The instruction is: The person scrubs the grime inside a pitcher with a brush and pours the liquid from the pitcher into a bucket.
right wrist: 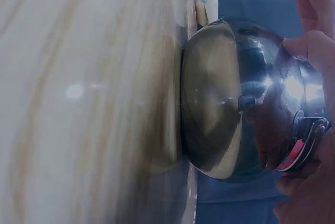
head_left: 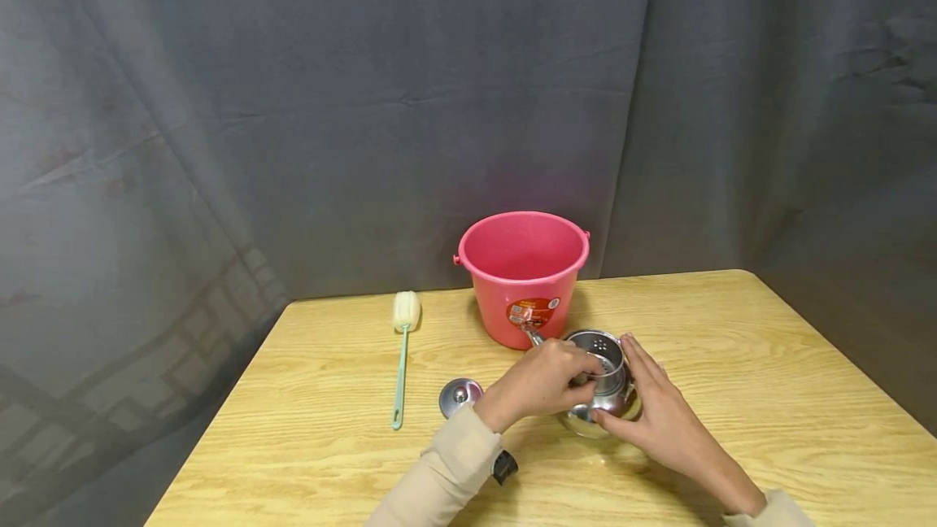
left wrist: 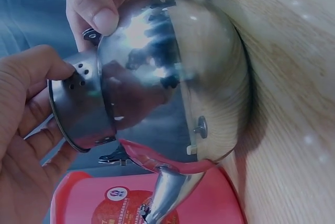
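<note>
At the mouth of the kettle (left wrist: 172, 77), the L hand (head_left: 545, 381) has the perforated strainer (left wrist: 86, 109) pinched near its rim, thumb one side, fingers the other. The R hand (head_left: 655, 417) grips the kettle round its shoulder, prob. to steady it. Kettle sits upright on the tabletop (head_left: 329, 462), spout (left wrist: 172, 192) towards the bucket.

Progress, AFAICT: lid (head_left: 450, 400) is off, lying by the L forearm, & the strainer stands proud of the neck, so it's neither fully seated nor clear (in or out, can't tell from one moment). What's left w/ this step is prob. just finishing that lift or fit; the lid isn't back on.

Further out, the pink bucket (head_left: 490, 299) stands just behind the kettle, its label facing front; can't tell if the spout touches it. Sponge brush (head_left: 401, 368) lies off to the L, w/ neither hand on it. Grey curtain (head_left: 366, 104) hangs behind the lot.
</note>
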`<state>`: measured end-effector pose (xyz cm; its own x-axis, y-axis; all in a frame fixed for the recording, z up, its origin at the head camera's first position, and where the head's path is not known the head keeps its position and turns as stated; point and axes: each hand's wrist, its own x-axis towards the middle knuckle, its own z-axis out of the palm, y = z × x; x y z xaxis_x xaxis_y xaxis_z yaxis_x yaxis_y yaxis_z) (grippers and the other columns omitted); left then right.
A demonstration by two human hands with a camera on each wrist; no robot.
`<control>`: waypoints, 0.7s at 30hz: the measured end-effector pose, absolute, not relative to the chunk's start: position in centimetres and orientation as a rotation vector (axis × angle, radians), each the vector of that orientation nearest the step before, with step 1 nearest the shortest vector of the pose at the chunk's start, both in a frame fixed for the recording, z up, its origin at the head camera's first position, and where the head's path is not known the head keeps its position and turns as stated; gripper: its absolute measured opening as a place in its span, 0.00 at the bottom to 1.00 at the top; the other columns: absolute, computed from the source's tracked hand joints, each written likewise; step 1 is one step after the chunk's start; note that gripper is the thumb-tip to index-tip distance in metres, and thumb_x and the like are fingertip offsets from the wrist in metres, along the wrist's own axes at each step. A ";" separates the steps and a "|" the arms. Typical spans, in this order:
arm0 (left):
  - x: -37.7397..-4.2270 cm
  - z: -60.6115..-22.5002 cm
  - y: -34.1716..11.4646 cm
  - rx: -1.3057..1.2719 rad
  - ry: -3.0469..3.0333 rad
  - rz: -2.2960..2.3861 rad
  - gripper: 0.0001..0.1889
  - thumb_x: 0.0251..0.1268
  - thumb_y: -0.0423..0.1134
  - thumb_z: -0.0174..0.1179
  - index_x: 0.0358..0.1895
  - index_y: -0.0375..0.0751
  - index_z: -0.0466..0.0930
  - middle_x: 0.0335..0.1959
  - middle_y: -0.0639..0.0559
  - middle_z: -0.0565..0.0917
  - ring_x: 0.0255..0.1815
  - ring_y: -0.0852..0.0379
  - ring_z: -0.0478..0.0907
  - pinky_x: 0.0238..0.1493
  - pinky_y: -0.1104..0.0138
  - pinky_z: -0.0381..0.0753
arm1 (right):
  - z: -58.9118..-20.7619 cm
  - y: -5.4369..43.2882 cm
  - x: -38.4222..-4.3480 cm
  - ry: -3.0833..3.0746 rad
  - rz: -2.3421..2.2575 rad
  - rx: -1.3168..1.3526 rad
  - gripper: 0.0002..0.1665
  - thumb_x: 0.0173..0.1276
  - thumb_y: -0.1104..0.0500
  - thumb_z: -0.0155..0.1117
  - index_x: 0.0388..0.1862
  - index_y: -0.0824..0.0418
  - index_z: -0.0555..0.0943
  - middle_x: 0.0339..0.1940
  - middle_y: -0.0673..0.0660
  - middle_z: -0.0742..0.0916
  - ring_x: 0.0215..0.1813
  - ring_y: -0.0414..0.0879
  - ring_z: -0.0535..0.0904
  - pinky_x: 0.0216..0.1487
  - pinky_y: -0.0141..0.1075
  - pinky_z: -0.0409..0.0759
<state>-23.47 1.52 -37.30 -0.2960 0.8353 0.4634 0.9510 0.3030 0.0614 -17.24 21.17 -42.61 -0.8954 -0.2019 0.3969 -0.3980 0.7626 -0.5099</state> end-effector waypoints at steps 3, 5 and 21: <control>-23.5 -37.2 1.5 -1.608 -2.194 -0.470 0.07 0.55 0.32 0.66 0.38 0.42 0.87 0.31 0.59 0.84 0.31 0.69 0.74 0.41 0.82 0.69 | -42.6 21.1 -17.3 -2.638 0.866 0.463 0.65 0.55 0.39 0.73 0.78 0.67 0.47 0.75 0.69 0.57 0.70 0.70 0.57 0.59 0.67 0.62; -23.5 -37.1 1.5 -1.612 -2.172 -0.471 0.07 0.55 0.32 0.66 0.38 0.42 0.86 0.30 0.59 0.83 0.29 0.69 0.72 0.39 0.81 0.68 | -42.6 21.1 -17.2 -2.638 0.867 0.461 0.65 0.55 0.39 0.73 0.78 0.67 0.47 0.75 0.69 0.57 0.70 0.70 0.57 0.59 0.68 0.62; -22.9 -36.3 0.9 -1.570 -2.121 -0.397 0.06 0.55 0.35 0.66 0.37 0.45 0.86 0.29 0.61 0.83 0.29 0.67 0.74 0.40 0.78 0.69 | -42.6 21.3 -17.3 -2.656 0.867 0.464 0.65 0.56 0.40 0.72 0.78 0.65 0.45 0.76 0.68 0.56 0.71 0.69 0.55 0.60 0.67 0.61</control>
